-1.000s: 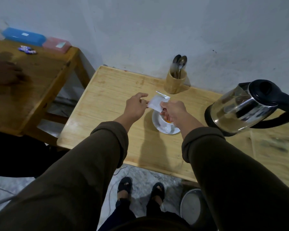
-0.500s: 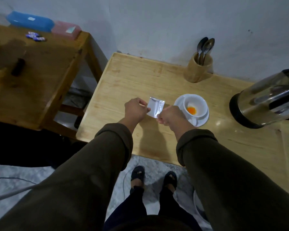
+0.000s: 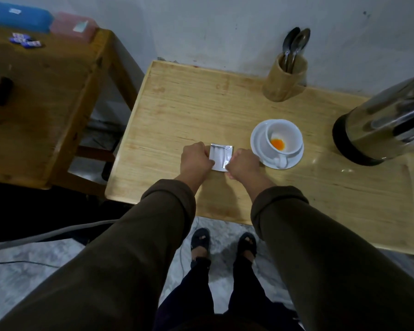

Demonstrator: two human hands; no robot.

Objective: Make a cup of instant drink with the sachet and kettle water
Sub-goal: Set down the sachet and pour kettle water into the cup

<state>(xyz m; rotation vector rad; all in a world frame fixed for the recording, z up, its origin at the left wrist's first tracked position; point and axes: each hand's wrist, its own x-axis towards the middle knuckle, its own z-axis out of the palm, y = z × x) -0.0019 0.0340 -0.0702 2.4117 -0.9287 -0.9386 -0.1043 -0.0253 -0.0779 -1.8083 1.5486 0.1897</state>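
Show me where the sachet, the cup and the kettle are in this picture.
sachet (image 3: pixel 219 156), head view, on its silvery face between the two hands.
cup (image 3: pixel 286 137), head view, on the white inner wall above the orange powder.
kettle (image 3: pixel 382 125), head view, on its shiny steel body.

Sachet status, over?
Left hand and right hand both pinching sachet. Orange powder in cup. Kettle path clear.

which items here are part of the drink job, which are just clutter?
Job:
sachet, held by left hand and right hand
cup with orange powder, on saucer
kettle
spoons in holder

Clutter, side table:
blue case
pink box
small black object
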